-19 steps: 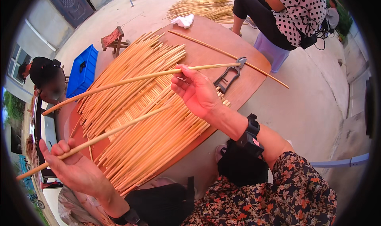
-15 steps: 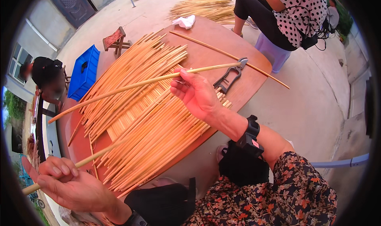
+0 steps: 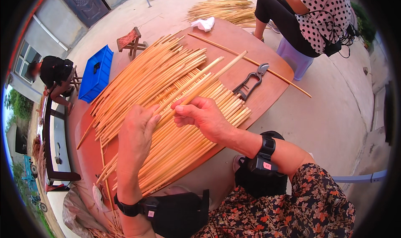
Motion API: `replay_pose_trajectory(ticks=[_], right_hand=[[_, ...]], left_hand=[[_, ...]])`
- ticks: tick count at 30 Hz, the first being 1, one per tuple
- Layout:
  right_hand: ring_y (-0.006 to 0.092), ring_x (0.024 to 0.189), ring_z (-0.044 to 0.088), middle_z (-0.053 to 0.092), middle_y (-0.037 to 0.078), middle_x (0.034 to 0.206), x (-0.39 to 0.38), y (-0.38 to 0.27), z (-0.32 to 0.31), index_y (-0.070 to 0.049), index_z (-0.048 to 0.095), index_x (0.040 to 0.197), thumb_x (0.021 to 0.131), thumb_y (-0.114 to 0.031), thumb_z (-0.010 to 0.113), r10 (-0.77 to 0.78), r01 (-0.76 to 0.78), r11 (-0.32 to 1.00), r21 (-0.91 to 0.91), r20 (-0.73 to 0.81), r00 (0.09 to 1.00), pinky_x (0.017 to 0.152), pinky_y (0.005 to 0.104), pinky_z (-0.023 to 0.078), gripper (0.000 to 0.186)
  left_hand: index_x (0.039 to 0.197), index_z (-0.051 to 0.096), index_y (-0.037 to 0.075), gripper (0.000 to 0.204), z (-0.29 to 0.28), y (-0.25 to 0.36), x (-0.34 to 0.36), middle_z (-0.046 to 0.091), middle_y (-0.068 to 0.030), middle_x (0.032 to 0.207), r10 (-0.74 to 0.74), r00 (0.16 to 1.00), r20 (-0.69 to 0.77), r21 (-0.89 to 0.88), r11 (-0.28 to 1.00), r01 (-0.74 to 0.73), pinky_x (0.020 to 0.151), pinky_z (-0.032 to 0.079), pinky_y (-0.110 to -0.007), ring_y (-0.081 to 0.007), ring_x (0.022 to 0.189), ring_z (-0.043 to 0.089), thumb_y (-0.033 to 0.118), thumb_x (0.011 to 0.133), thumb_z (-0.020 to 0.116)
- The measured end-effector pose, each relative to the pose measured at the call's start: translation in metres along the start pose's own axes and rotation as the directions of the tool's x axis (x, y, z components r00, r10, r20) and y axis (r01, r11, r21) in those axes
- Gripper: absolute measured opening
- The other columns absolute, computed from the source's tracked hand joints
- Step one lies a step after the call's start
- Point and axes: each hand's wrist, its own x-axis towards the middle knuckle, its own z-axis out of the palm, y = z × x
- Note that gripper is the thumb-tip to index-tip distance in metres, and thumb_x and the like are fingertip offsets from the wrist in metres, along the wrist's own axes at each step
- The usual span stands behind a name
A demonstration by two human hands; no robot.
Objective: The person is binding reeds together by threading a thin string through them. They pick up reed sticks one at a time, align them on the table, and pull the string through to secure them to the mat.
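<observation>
Right hand (image 3: 205, 117): pinching a pale stick (image 3: 229, 67)
Left hand (image 3: 135, 127): now coming in close, apparently pinching too
Stick pile (image 3: 184, 147): lying beneath, work now centring here

This is prob. the outdoor yard of a house, serving as small workshop: concrete ground (image 3: 321, 125), bldg. wall (image 3: 58, 18) w/ dark door (image 3: 83, 4), green plants (image 3: 23, 104) at the edge. Work signs: tabletop (image 3: 240, 41) w/ many thin sticks (image 3: 142, 83), hand cutter (image 3: 246, 84), one more stick pile (image 3: 221, 10) on the ground.
</observation>
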Motion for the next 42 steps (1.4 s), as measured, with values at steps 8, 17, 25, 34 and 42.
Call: replay_pose_trajectory(ticks=[8, 17, 25, 34, 42], right_hand=[[0.016, 0.087, 0.07, 0.071, 0.008, 0.097, 0.0, 0.003, -0.002, 0.003, 0.068, 0.117, 0.099, -0.015, 0.067, 0.027, -0.027, 0.998, -0.051, -0.015, 1.0, 0.083, 0.0315, 0.059, 0.026], [0.0155, 0.088, 0.07, 0.071, 0.008, 0.096, -0.001, 0.004, -0.002, 0.003, 0.068, 0.118, 0.099, -0.014, 0.067, 0.013, -0.012, 0.999, -0.039, 0.036, 0.999, 0.083, 0.0313, 0.059, 0.026], [0.0154, 0.09, 0.07, 0.071, 0.007, 0.097, -0.002, 0.005, -0.002, 0.002, 0.068, 0.118, 0.099, -0.012, 0.066, 0.0, 0.0, 0.999, -0.043, 0.022, 1.0, 0.084, 0.032, 0.059, 0.024], [0.0153, 0.091, 0.07, 0.07, 0.006, 0.099, -0.003, 0.003, -0.001, 0.002, 0.068, 0.118, 0.099, -0.014, 0.066, 0.026, -0.026, 0.999, -0.043, 0.015, 1.0, 0.085, 0.032, 0.059, 0.024], [0.0152, 0.091, 0.07, 0.07, 0.006, 0.099, -0.003, 0.005, -0.001, 0.002, 0.068, 0.118, 0.099, -0.012, 0.066, 0.035, -0.035, 0.998, -0.055, 0.003, 0.999, 0.085, 0.0315, 0.059, 0.024]], left_hand=[[0.135, 0.064, 0.005, 0.035, 0.006, -0.017, -0.001, 0.056, -0.0118, 0.07, -0.175, 0.953, 0.248, -0.317, 0.915, 0.251, 0.063, 0.046, -0.032, -0.0171, 0.063, 0.055, 0.018, 0.103, 0.058], [0.13, 0.066, 0.004, 0.032, 0.001, -0.005, 0.0, 0.06, -0.0131, 0.074, -0.139, 0.972, 0.191, -0.266, 0.946, 0.187, 0.063, 0.048, -0.032, -0.0182, 0.063, 0.059, 0.016, 0.101, 0.059], [0.122, 0.069, 0.003, 0.028, 0.006, -0.005, -0.001, 0.068, -0.0166, 0.091, -0.083, 0.997, 0.0, -0.238, 0.968, 0.081, 0.071, 0.051, -0.032, -0.0243, 0.077, 0.066, 0.002, 0.094, 0.065], [0.116, 0.074, 0.007, 0.028, 0.003, -0.009, 0.005, 0.062, -0.009, 0.086, 0.174, 0.944, -0.28, 0.133, 0.981, -0.142, 0.066, 0.049, -0.034, -0.025, 0.073, 0.06, 0.005, 0.088, 0.074], [0.106, 0.08, 0.011, 0.025, -0.027, -0.005, 0.009, 0.05, -0.0015, 0.085, 0.289, 0.608, -0.74, 0.434, 0.895, 0.104, 0.062, 0.046, -0.031, -0.0163, 0.073, 0.053, 0.005, 0.082, 0.08]])
